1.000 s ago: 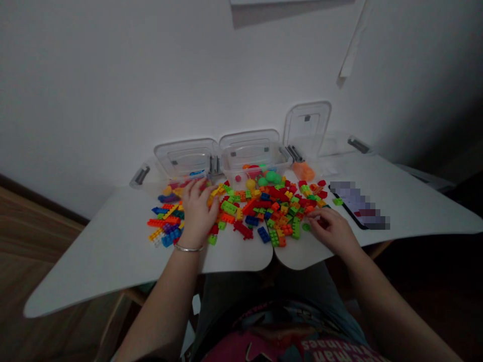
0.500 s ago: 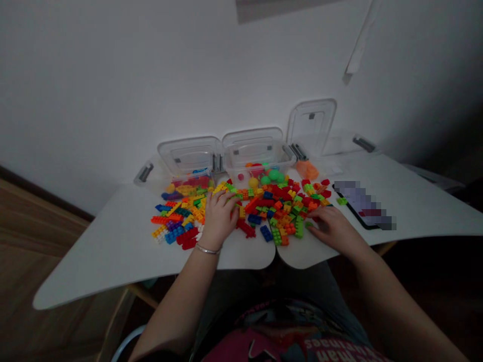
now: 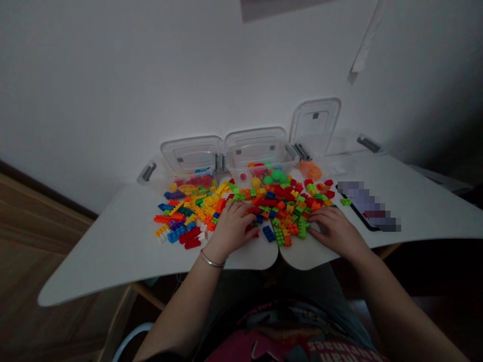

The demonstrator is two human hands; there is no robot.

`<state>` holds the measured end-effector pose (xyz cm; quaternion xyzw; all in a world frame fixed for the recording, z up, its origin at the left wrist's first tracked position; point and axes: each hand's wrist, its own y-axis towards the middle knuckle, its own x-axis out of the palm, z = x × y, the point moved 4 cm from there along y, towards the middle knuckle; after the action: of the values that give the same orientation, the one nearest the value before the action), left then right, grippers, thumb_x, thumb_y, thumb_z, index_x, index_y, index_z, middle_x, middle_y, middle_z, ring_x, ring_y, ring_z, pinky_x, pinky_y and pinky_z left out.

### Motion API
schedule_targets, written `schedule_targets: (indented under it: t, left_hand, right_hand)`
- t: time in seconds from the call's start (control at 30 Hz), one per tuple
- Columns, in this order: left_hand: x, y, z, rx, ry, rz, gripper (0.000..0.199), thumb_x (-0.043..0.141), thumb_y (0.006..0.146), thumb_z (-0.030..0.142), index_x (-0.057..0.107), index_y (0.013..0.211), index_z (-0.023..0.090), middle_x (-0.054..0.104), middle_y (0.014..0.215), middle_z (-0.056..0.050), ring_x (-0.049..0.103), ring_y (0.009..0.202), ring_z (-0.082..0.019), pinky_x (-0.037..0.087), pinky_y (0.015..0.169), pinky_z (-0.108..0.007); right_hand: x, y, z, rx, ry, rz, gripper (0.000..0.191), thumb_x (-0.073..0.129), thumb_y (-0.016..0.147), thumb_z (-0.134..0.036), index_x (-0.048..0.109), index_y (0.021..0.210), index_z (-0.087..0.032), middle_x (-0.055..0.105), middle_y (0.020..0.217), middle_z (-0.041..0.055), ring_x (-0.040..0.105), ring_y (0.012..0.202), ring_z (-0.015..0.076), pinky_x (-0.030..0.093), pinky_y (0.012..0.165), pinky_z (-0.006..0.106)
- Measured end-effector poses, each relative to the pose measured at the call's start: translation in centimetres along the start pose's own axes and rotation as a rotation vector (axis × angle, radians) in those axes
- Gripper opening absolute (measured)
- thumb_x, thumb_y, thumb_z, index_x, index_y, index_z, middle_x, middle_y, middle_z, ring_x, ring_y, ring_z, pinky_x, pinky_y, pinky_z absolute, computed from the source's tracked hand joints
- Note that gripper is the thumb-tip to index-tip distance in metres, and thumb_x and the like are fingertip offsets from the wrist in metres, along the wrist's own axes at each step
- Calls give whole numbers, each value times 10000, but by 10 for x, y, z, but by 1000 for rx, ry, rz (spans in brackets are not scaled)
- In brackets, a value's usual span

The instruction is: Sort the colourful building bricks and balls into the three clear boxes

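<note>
Many coloured toy bricks lie in a wide heap on the white table. My left hand is over the front middle of the heap, fingers apart, its thumb and fingertips near red and dark blue bricks. At the heap's right edge my right hand rests with its fingers apart, beside a green brick; nothing shows in its grasp. A single dark blue brick lies between the hands. Red bricks sit at the front left of the heap.
Behind the bricks stand clear plastic boxes with raised lids. The left box holds bricks, the middle one coloured balls, the right one something orange. A phone lies on the right. A gap splits the table's front edge.
My left hand has moved right and toward the table's front, uncovering yellow and orange bricks and covering red ones. My right hand has shifted only slightly, and the green piece by its thumb no longer shows.
</note>
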<state>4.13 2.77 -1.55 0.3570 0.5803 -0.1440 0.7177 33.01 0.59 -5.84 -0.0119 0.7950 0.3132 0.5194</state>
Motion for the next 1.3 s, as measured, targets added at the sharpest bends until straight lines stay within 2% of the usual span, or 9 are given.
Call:
schedule_targets:
  t: [0.27, 0.47, 0.6, 0.7, 0.8, 0.87, 1.07, 1.2, 1.3]
  left_hand:
    - [3, -3, 0, -122, 7, 5, 202, 642, 834, 327, 671, 1011, 236, 640, 1220, -93, 562, 1155, -291, 293, 1130, -581]
    - [0, -5, -2, -174, 31, 29, 179, 611, 852, 293, 676, 1010, 239, 632, 1260, -78, 547, 1192, -296, 300, 1127, -583]
    - [2, -6, -3, -213, -21, 32, 223, 611, 852, 298, 666, 1060, 242, 621, 1288, -68, 553, 1183, -293, 338, 1101, -570]
    - [4, -6, -7, -239, -82, 52, 246, 592, 866, 301, 656, 1096, 241, 632, 1265, -64, 557, 1170, -280, 375, 1076, -538]
    - [3, -4, -11, -252, -142, 98, 255, 588, 871, 295, 651, 1112, 238, 646, 1228, -66, 560, 1160, -269, 409, 1042, -500]
    - [0, 0, -10, -249, -192, 138, 245, 589, 869, 272, 651, 1103, 239, 654, 1207, -61, 558, 1159, -258, 408, 1044, -483]
    - [-6, 15, 12, -254, -384, 191, 233, 601, 873, 294, 647, 1095, 236, 689, 1130, -55, 576, 1136, -249, 420, 1029, -460]
    - [1, 25, 24, -286, -544, 160, 233, 620, 870, 323, 659, 1083, 235, 726, 1017, -40, 640, 998, -228, 472, 951, -423]
    - [6, 28, 27, -325, -636, 141, 167, 626, 854, 290, 683, 996, 221, 732, 965, -34, 661, 915, -210, 509, 873, -385]
  right_hand:
    - [2, 2, -6, 52, -7, 22, 117, 653, 800, -333, 709, 856, -246, 708, 1002, 72, 613, 1008, 278, 478, 904, 471]
    - [-1, 2, 0, 93, 152, 80, 127, 649, 806, -354, 685, 829, -234, 720, 951, 60, 644, 943, 254, 477, 896, 462]
    - [1, -1, 11, 316, 331, 194, 214, 647, 791, -431, 680, 818, -221, 725, 949, 79, 663, 855, 237, 526, 743, 390]
    - [7, -6, 21, 584, 530, 271, 305, 658, 764, -494, 669, 872, -209, 710, 778, 63, 634, 621, 197, 500, 541, 320]
    - [5, -4, 23, 754, 584, 347, 347, 659, 757, -520, 656, 882, -197, 676, 698, 48, 590, 530, 178, 475, 492, 310]
    - [-1, 3, 15, 713, 493, 384, 332, 655, 761, -510, 663, 870, -196, 687, 792, 68, 605, 589, 187, 499, 553, 335]
    - [1, 40, -44, 262, 263, 328, 155, 628, 823, -356, 683, 887, -227, 696, 880, 81, 629, 856, 251, 511, 790, 420]
    - [16, 56, -80, 91, 253, 245, 82, 625, 836, -257, 681, 888, -227, 704, 890, 69, 625, 887, 246, 498, 827, 420]
    - [20, 63, -95, 43, 237, 234, 89, 608, 838, -197, 688, 864, -227, 703, 875, 66, 615, 877, 239, 495, 814, 410]
